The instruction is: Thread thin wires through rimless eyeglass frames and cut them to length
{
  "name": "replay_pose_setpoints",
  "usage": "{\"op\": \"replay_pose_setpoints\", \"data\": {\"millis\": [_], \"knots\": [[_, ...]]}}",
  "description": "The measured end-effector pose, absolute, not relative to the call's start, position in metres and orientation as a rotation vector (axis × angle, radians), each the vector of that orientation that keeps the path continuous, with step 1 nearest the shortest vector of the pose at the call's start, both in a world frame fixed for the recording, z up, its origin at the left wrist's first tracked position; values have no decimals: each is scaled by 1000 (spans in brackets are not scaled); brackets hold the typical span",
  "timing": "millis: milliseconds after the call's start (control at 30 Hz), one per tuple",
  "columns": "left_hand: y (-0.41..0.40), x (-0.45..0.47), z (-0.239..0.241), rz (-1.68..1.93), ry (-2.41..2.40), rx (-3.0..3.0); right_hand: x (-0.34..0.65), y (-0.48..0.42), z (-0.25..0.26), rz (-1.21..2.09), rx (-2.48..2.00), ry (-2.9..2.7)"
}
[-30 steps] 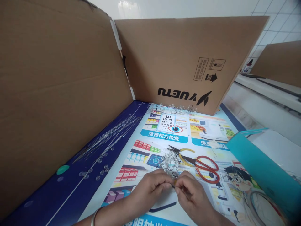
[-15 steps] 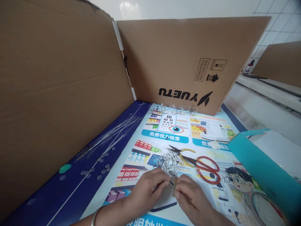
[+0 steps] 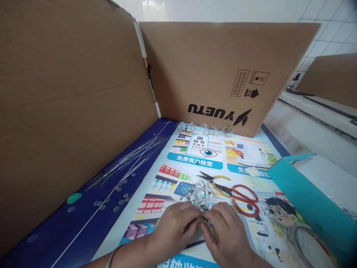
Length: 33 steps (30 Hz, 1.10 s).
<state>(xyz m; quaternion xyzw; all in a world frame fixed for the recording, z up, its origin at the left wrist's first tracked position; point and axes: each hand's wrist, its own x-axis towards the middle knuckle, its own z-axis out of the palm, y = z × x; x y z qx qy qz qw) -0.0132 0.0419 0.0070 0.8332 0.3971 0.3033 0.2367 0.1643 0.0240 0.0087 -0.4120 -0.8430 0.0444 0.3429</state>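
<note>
My left hand (image 3: 175,225) is closed in a pinch, and my right hand (image 3: 226,232) meets it fingertip to fingertip. Between them shows a thin dark wire-like piece (image 3: 205,219), mostly hidden by the fingers. Right beyond my fingertips lies a tangle of clear beads and thin wire (image 3: 198,193), with some dark bits in it. Past my right hand are pliers with yellow handles (image 3: 220,188). Partly against them lie red-handled scissors (image 3: 245,201).
Loose clear beads (image 3: 119,188) and straight thin wires (image 3: 131,156) lie on the blue strip at left, near a green disc (image 3: 74,198). Cardboard panels (image 3: 223,67) stand at left and behind. To the right are a teal folder (image 3: 304,190) and a wire coil (image 3: 297,242).
My right hand has shifted slightly up and left, its fingers now bent over the dark piece, which shows less than before. The left hand stays nearly in place.
</note>
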Motion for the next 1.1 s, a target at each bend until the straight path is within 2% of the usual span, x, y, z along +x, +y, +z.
{"op": "replay_pose_setpoints", "data": {"millis": [133,233,633,700,900,1100], "knots": [[42,-14,4,853,1058,2285,163,24,8,-12,-1040,-2238],[41,-16,3,886,1006,2272,164,22,9,59,-1072,-2196],[45,-19,8,828,750,2270,171,25,20,1233,-1342,-1908],[46,-19,8,831,741,2214,173,26,21,1200,-1313,-1959],[46,-19,7,827,774,2175,174,21,15,650,-1231,-2152],[47,-18,10,810,825,2210,176,21,18,500,-1136,-2144]]}}
